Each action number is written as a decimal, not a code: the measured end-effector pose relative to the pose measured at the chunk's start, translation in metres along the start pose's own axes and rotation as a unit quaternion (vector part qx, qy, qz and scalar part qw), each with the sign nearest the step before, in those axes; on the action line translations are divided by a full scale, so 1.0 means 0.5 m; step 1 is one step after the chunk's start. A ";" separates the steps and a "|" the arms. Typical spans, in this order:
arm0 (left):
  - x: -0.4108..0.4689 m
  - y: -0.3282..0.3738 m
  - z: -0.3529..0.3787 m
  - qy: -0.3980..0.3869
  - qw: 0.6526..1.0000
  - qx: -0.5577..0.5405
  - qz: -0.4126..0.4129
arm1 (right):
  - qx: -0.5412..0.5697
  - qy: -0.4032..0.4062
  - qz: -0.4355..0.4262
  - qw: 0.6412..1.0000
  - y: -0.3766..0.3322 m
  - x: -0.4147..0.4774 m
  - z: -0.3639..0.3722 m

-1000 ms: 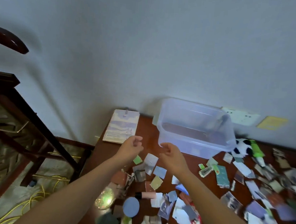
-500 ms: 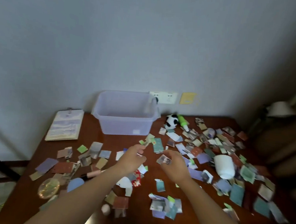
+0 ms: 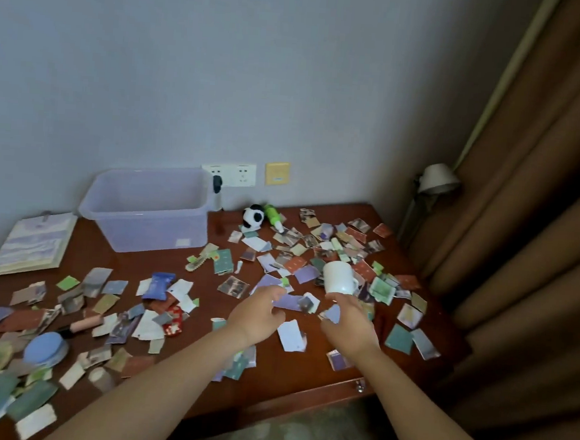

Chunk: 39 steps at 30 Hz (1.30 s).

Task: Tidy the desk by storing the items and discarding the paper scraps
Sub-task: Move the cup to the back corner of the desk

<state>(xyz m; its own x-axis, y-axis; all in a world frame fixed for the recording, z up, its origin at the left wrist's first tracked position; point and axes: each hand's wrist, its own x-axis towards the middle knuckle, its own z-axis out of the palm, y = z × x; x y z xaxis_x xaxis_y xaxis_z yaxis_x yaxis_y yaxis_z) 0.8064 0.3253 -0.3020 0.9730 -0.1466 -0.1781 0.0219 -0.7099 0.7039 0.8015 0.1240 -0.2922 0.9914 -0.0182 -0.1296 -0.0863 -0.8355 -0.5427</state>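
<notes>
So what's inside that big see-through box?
Nothing shows inside the plastic box: through its open top and cloudy walls I see no toys or scraps. The white patch low on its front looks like a label. The plastic blurs the floor, so something flat could hide.

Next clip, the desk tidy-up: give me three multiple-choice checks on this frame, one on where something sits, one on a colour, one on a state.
1. Where is the panda toy?
A. on the notebook
B. on the desk beside the green bottle
C. on the floor

2. What colour is the mug?
A. white
B. red
C. black

3. What state is the clear bin in?
A. lidded
B. piled with scraps
C. open, nothing visible inside

Key: B, the toy sits next to the bottle by the wall; A, the mug's whole body is white; C, there is no lid and the walls show nothing inside.
</notes>
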 end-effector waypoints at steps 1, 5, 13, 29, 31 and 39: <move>0.005 0.015 0.014 -0.005 1.000 0.009 0.005 | -0.009 0.001 0.004 1.000 0.019 -0.003 -0.012; 0.025 0.071 0.056 -0.011 0.998 0.045 0.035 | -0.042 0.005 0.007 0.999 0.080 -0.002 -0.051; 0.110 0.128 0.102 -0.009 0.993 0.096 0.067 | -0.079 -0.004 0.015 0.997 0.150 0.057 -0.089; 0.416 0.093 0.187 -0.075 0.991 0.011 -0.110 | -0.032 -0.123 0.024 0.992 0.209 0.338 -0.066; 0.437 0.088 0.197 -0.081 0.986 -0.022 -0.141 | -0.013 -0.147 0.036 0.988 0.212 0.362 -0.059; 0.479 0.096 0.238 -0.072 0.962 -0.119 -0.237 | 0.089 -0.247 0.088 0.961 0.251 0.428 -0.003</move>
<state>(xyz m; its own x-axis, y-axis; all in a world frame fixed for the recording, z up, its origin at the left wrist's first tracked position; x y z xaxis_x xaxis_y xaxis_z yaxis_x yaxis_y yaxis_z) 1.0130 0.1742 -0.3927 0.7995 0.0475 -0.5988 0.5229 -0.5454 0.6550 1.0028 0.0143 -0.3868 0.7955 0.1490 -0.5873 -0.3076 -0.7358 -0.6033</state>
